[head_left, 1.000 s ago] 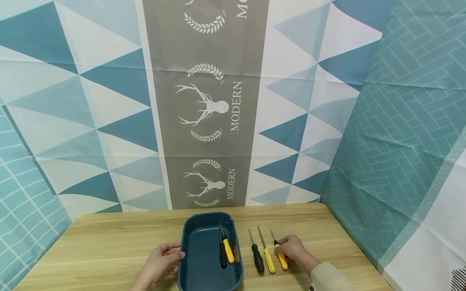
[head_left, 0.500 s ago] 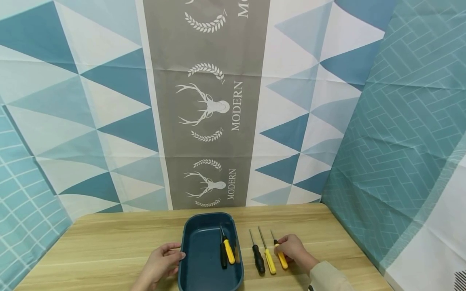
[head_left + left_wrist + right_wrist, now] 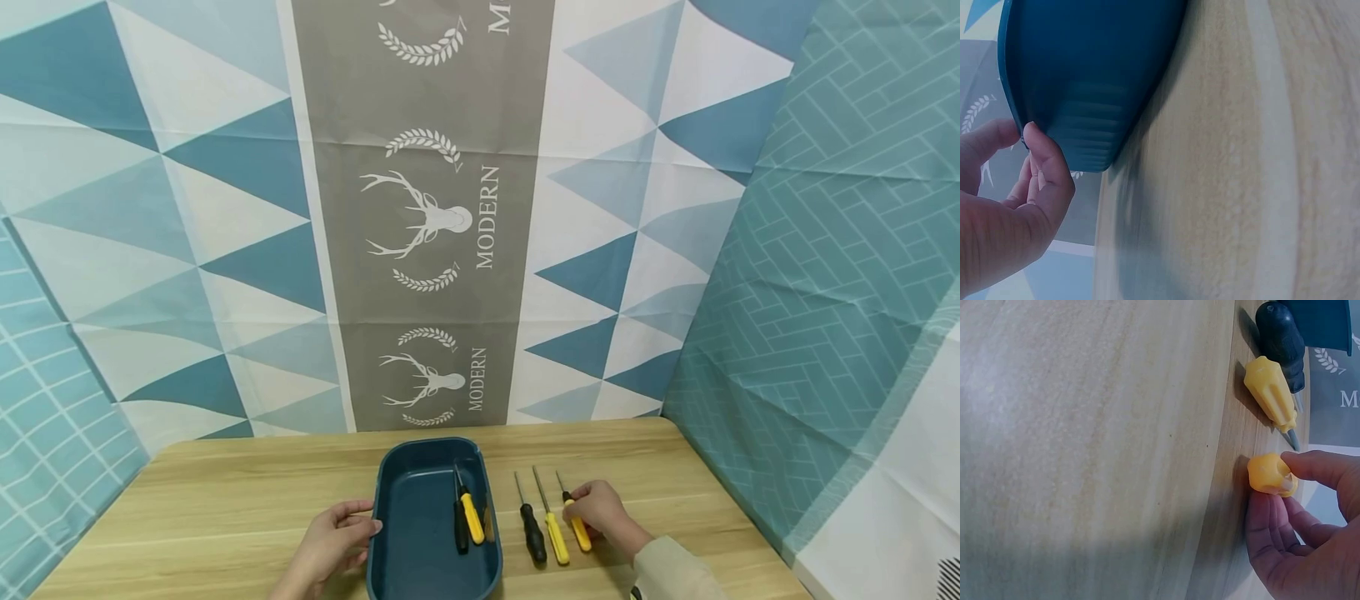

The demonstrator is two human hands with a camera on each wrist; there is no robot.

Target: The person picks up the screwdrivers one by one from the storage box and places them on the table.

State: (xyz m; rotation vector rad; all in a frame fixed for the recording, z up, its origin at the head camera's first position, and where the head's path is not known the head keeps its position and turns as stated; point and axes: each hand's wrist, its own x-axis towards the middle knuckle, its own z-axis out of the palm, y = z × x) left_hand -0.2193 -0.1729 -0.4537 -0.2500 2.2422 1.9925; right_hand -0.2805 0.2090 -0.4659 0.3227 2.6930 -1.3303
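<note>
- Presently the right grip pinches an amber-handled screwdriver between thumb and fingers, its shaft pointing away from the person.
- Just left of that grip lies a yellow screwdriver, then a black-handled screwdriver, both on the tabletop.
- Farther left, the left grip pinches the near-side rim of a blue tray.
- Right of the left grip, inside the tray, lie a black tool and a yellow-and-black screwdriver.
</note>
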